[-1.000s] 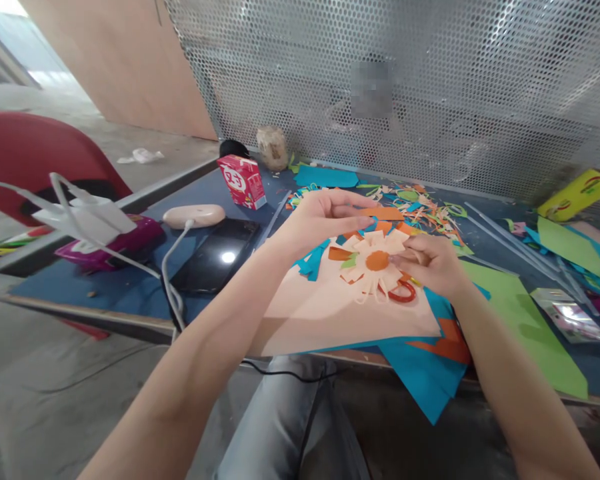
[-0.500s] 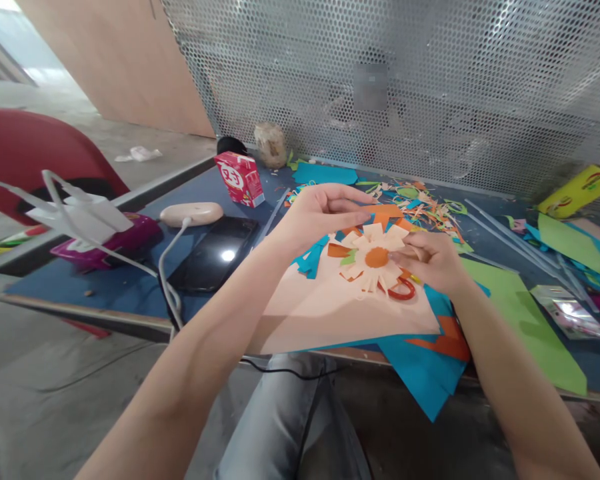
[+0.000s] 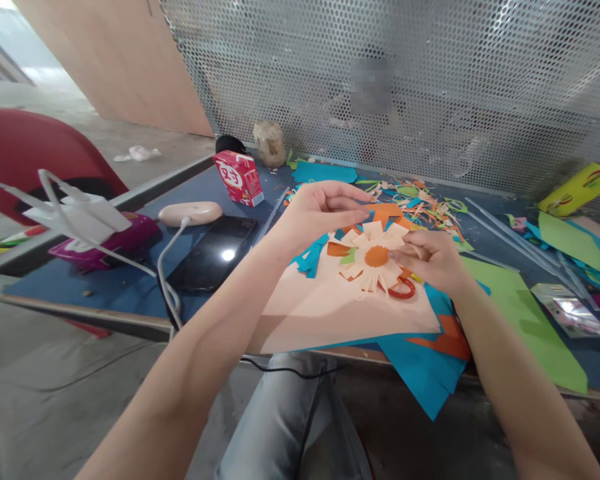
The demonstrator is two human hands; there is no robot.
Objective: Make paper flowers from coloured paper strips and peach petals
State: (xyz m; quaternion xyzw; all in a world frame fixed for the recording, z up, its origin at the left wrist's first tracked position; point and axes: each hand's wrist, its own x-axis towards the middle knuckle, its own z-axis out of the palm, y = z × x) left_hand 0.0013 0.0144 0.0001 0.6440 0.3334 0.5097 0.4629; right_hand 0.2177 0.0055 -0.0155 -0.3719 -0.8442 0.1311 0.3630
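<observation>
A layered paper flower [image 3: 391, 256] with cream petals, an orange round centre and orange strips behind it is held just over a pale sheet [image 3: 300, 307]. My right hand [image 3: 430, 259] is closed on its right side, with the thumb by the orange centre. At the far edge, my left hand [image 3: 325, 208] has curled fingers and its thumb at an orange strip; its exact grip is partly hidden. Scissors with a red handle [image 3: 403, 288] lie partly under the flower. Blue cut paper [image 3: 309, 260] rests below my left hand.
Paper scraps [image 3: 430, 207] cover the table's back. Left are a phone [image 3: 215, 253], a white corded device [image 3: 191, 213], a red carton [image 3: 239, 179] and a power adapter [image 3: 83, 223]. Green paper [image 3: 525, 320] and clear sticks [image 3: 520, 243] lie right. Blue sheets [image 3: 425, 373] overhang the front edge.
Almost nothing differs. Both hands keep their places at the paper flower, and the camera view has shifted very slightly.
</observation>
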